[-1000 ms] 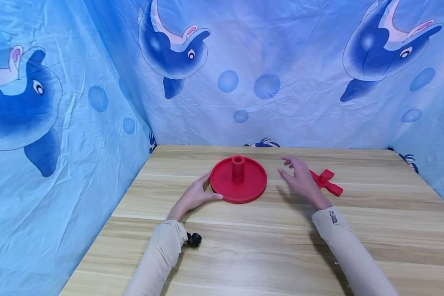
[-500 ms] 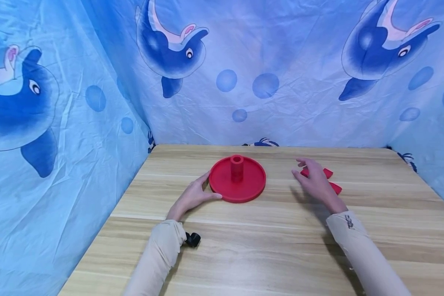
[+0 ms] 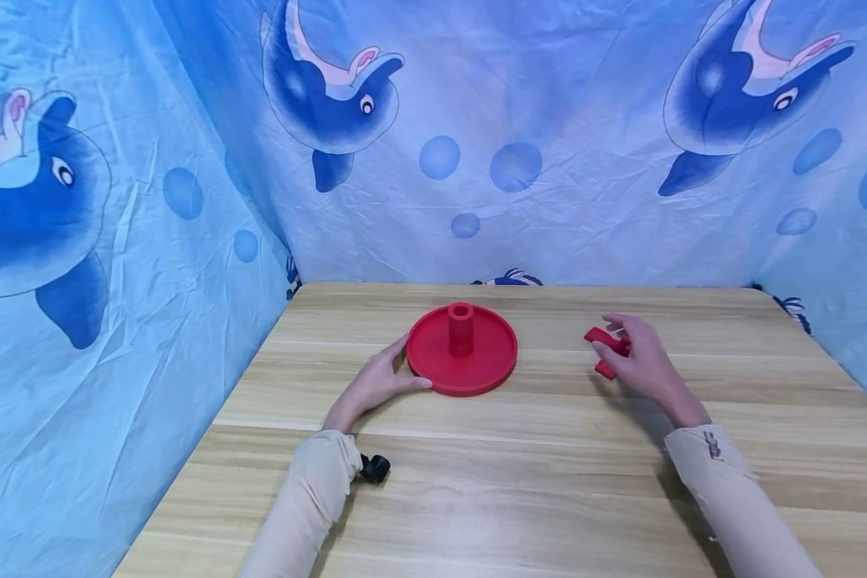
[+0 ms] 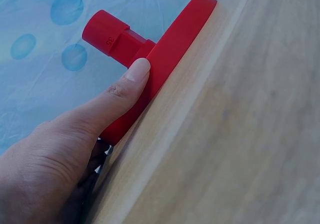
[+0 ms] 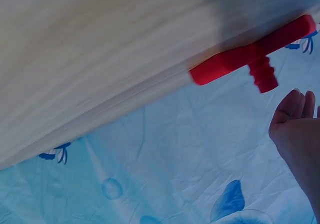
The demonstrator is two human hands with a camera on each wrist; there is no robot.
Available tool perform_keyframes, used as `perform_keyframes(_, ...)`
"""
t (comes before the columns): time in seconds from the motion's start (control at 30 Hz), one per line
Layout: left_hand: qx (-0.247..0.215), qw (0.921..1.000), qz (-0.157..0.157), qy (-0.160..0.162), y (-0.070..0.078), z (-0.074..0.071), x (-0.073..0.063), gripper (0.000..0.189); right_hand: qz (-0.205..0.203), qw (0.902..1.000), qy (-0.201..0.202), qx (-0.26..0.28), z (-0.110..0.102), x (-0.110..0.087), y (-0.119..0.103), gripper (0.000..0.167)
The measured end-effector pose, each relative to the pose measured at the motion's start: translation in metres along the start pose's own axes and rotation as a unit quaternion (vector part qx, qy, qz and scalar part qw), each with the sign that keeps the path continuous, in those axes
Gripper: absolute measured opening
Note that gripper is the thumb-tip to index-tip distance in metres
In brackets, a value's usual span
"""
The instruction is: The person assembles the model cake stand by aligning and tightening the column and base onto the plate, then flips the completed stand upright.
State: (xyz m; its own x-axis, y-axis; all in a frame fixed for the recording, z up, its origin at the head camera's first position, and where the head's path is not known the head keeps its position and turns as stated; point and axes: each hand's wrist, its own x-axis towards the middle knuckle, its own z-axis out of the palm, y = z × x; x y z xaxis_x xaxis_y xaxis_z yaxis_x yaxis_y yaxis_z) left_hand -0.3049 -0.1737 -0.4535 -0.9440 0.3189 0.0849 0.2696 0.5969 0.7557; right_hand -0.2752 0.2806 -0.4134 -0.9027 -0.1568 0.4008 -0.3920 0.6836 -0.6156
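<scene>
A red round tray (image 3: 441, 373) with a raised rim lies on the table, and a hollow red post (image 3: 461, 329) stands upright at its centre. My left hand (image 3: 376, 389) holds the tray's left side, thumb at the near rim and fingers along the far-left edge. In the left wrist view that thumb (image 4: 125, 87) presses on the tray's side wall. To the right lies a red cross-shaped piece (image 3: 600, 335) with a short ridged peg (image 5: 263, 75) pointing up. My right hand (image 3: 643, 357) hovers over it with loosely bent fingers, hiding its right part; the right wrist view shows a gap between fingertips and peg.
The wooden table (image 3: 477, 482) ends at a blue dolphin-print cloth (image 3: 585, 217) behind and at the left. A small black device (image 3: 376, 469) sits at the left wrist.
My right hand has moved rightwards from beside the tray to over the cross-shaped piece, now covering its right arms instead of its left. My left hand has stayed on the tray.
</scene>
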Motion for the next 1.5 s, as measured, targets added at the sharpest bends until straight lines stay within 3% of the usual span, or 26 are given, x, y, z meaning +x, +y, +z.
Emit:
perform_keyframes(0.13, -0.001, 1.0000, -0.001, 0.002, 0.000, 0.000, 0.000, 0.113, 0.013, 0.9999, -0.001, -0.006, -0.006, -0.005, 0.005, 0.058)
perform_keyframes(0.6, -0.001, 1.0000, 0.008, 0.002, 0.000, 0.000, 0.002, 0.108, -0.013, 0.9985, 0.034, -0.042, -0.026, -0.018, 0.028, 0.052)
perform_keyframes(0.77, -0.004, 1.0000, 0.007, 0.003, 0.001, 0.000, 0.001, 0.109, -0.001, 0.9973, 0.033, -0.065, -0.033, -0.024, 0.035, 0.052)
perform_keyframes(1.1, -0.006, 0.9999, 0.008, 0.003, 0.000, 0.000, 0.002, 0.109, 0.057, 0.9952, 0.011, -0.080, -0.038, -0.034, 0.042, 0.055)
perform_keyframes(1.5, -0.010, 0.9999, 0.009, 0.000, 0.000, 0.000, 0.001, 0.109, 0.078, 0.9911, -0.025, -0.105, -0.038, -0.042, 0.052, 0.058)
